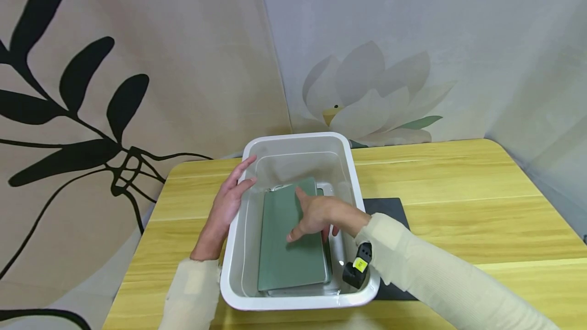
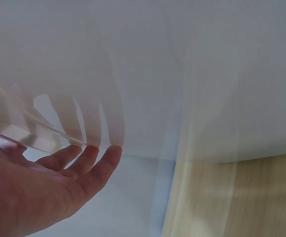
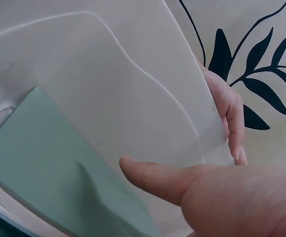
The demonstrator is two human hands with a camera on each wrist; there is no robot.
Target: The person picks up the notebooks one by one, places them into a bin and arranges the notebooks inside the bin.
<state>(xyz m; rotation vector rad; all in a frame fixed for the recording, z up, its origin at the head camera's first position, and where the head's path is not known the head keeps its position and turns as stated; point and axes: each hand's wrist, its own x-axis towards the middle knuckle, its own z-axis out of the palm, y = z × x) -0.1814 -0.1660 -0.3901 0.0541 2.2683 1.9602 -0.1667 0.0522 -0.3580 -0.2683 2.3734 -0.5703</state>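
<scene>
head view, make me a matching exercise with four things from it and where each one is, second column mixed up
Things
1. left hand
2. right hand
3. upper green flat item
4. dark sheet

Places
A. on the wooden table, showing beyond the right side of the white bin
B. lying inside the bin
C. at the bin's left side
D. over the upper green flat item

Right pairs: 1-C, 2-D, 3-B, 4-A
</scene>
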